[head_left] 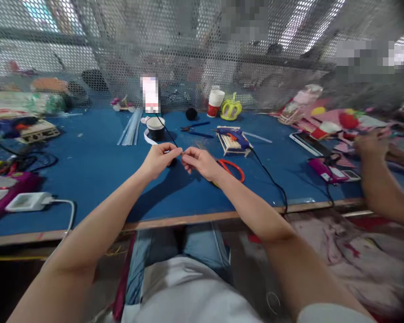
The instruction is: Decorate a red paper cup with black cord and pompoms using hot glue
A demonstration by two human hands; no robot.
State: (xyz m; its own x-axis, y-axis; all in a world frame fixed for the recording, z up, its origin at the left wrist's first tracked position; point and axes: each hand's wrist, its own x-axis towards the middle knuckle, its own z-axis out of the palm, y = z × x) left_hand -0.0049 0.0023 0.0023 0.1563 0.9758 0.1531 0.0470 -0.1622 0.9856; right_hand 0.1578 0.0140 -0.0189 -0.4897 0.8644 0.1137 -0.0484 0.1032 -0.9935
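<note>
My left hand (160, 160) is closed in a pinch over the blue table. A thin black strand (168, 132) rises from its fingertips and curves up past the paper cup. My right hand (199, 162) pinches close beside it, the fingertips of both hands nearly touching; whatever lies between the right fingers is too small to make out. Under the left fingers shows part of a small dark round thing (172, 162), mostly covered. Red-orange scissors handles (237, 168) lie by my right wrist, partly hidden. A paper cup with a black band (155, 129) stands beyond my left hand.
Pliers (198, 131), a black ball (191, 114), stacked cups (216, 101) and a yellow crown-shaped piece (231, 109) lie behind. A glue gun (237, 136) rests on a wooden stand. Clear sticks (131, 128) and a lit phone (150, 95) sit left. A co-worker's hand (372, 142) is at right.
</note>
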